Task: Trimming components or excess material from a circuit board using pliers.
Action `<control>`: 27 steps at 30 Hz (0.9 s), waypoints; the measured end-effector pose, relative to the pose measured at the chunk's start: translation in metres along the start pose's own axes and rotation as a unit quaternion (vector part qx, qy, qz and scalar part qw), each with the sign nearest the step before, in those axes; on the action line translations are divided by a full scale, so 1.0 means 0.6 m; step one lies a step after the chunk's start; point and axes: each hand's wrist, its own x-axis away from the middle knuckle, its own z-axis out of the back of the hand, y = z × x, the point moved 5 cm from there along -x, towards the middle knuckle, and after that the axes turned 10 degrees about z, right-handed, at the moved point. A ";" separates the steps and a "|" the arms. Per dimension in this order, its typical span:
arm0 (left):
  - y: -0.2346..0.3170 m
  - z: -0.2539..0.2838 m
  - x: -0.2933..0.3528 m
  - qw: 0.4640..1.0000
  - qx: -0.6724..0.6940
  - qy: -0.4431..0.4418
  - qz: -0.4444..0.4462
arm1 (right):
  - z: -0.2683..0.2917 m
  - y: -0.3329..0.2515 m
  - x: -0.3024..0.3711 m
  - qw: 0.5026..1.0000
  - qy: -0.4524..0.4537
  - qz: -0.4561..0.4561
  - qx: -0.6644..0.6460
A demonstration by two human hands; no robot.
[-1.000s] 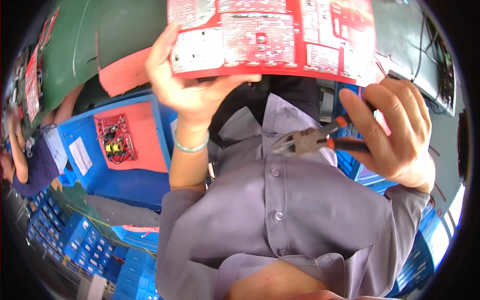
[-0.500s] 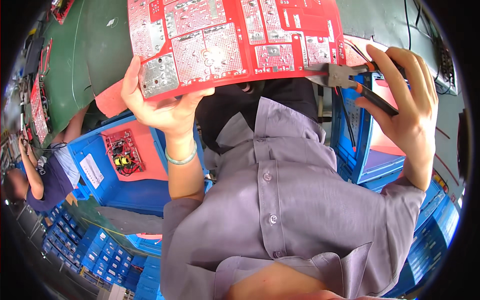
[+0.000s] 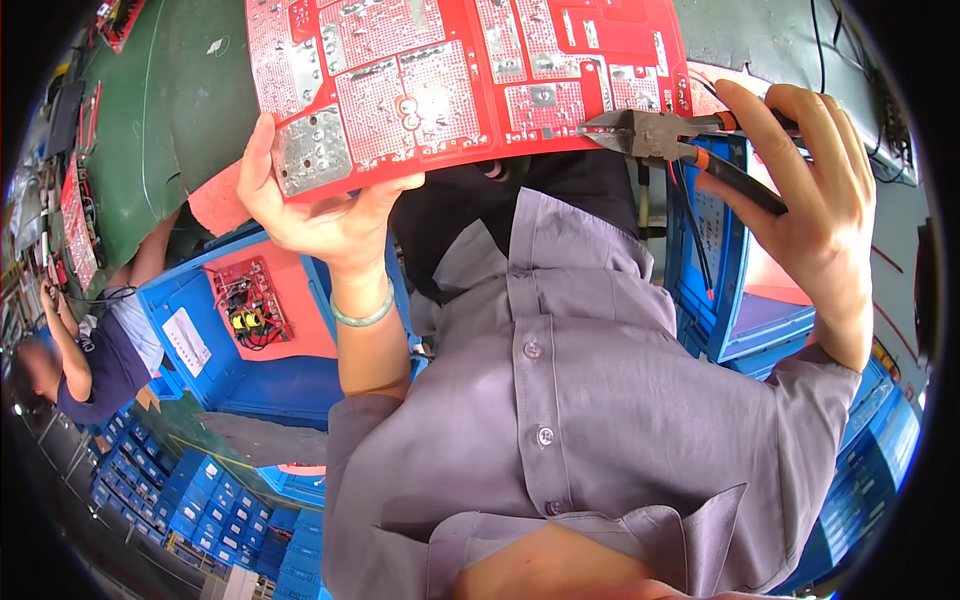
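A large red circuit board [image 3: 440, 105] with silvery solder patches is tilted up before me, its solder side facing me. My left hand [image 3: 315, 215] grips its lower left corner, thumb and fingers on either side of the edge. In my right hand [image 3: 815, 185] is a pair of cutting pliers [image 3: 655, 135] with black and orange handles. The jaws point left and lie over the board's lower right part, their tips close to its solder side. Whether the tips touch the board I cannot tell. Dark wires [image 3: 690, 230] hang below the pliers.
A blue crate [image 3: 250, 385] at the left holds a smaller red circuit board [image 3: 250, 305] on pink foam. Another blue crate [image 3: 720, 330] stands at the right. The green worktop [image 3: 210, 100] lies behind the held board. A co-worker [image 3: 100, 360] is at far left.
The pliers have moved left along the board's lower edge, and their jaws now overlap its face more. The circuit board has shifted slightly up and left in my left hand.
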 end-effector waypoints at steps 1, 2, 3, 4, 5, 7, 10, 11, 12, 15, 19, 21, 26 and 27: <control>0.002 -0.002 0.000 1.000 0.004 0.000 0.004 | -0.001 0.001 0.000 1.000 -0.006 0.006 -0.002; 0.001 -0.001 0.001 1.000 0.004 0.000 0.004 | -0.003 0.002 0.000 1.000 -0.011 0.012 -0.005; 0.000 -0.001 0.002 1.000 0.007 -0.001 0.010 | -0.004 0.005 0.000 1.000 -0.011 0.012 -0.005; -0.001 0.000 0.002 1.000 0.009 -0.002 0.016 | -0.005 0.005 -0.001 1.000 -0.004 0.023 -0.013; 0.000 -0.002 0.001 1.000 0.009 0.001 0.010 | -0.006 0.006 -0.002 0.999 0.004 0.034 -0.022; 0.000 -0.002 0.001 1.000 0.006 0.003 0.004 | -0.010 0.008 -0.004 0.999 0.012 0.042 -0.023; 0.002 -0.004 0.000 1.000 0.002 0.000 -0.001 | -0.010 0.010 -0.005 0.998 0.023 0.057 -0.023; 0.001 -0.003 0.000 1.000 0.001 0.003 -0.002 | -0.010 0.010 -0.006 0.997 0.027 0.066 -0.022; 0.001 -0.002 -0.001 1.000 0.000 0.005 -0.003 | -0.009 0.011 -0.008 0.997 0.028 0.065 -0.021; 0.000 0.001 0.000 1.000 0.000 0.005 0.001 | -0.007 0.007 -0.013 0.997 0.022 0.079 -0.014; -0.001 0.003 0.001 1.000 -0.004 0.003 0.001 | -0.006 0.007 -0.011 0.995 0.028 0.091 -0.010; 0.000 0.001 0.003 1.000 0.005 0.004 0.018 | -0.008 0.009 -0.008 0.995 0.033 0.095 -0.013; -0.001 0.002 0.003 1.000 0.010 0.012 0.022 | -0.012 -0.011 0.000 0.987 0.055 0.150 -0.033; 0.002 0.000 0.004 1.000 0.009 0.008 0.013 | -0.011 -0.030 0.008 0.984 0.038 0.170 -0.040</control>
